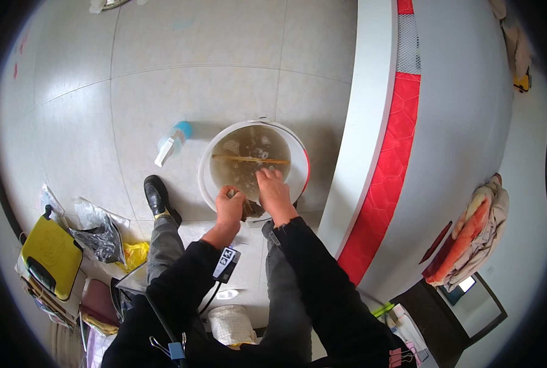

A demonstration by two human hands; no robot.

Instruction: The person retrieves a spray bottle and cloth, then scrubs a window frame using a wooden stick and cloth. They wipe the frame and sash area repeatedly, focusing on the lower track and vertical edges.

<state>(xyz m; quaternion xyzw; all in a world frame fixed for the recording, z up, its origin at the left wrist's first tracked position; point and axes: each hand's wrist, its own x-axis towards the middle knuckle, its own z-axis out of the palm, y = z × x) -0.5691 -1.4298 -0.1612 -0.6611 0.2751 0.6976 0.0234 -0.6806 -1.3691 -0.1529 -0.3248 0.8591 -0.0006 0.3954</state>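
A white bucket (pixel 207 168) of murky brown water stands on the floor between my feet and the far tiles. Across the water lies a thin wooden stick (pixel 250 159), with pale bits and foam around it. My left hand (pixel 229 205) is closed at the near rim on a dark brown, wet-looking rag (pixel 252 210); its exact kind is hard to make out. Over the right part of the water, my right hand (pixel 273 187) reaches with fingers stretched forward and slightly apart. It appears to hold nothing, though its fingertips are a little blurred.
Left of the bucket stands a spray bottle (pixel 174 142) with blue on it. A white bed or sofa edge with a red band (pixel 391 153) runs along the right. Plastic bags (pixel 104 236) and a yellow board-like thing (pixel 52 254) are at lower left. A white bin (pixel 231 325) sits behind my legs.
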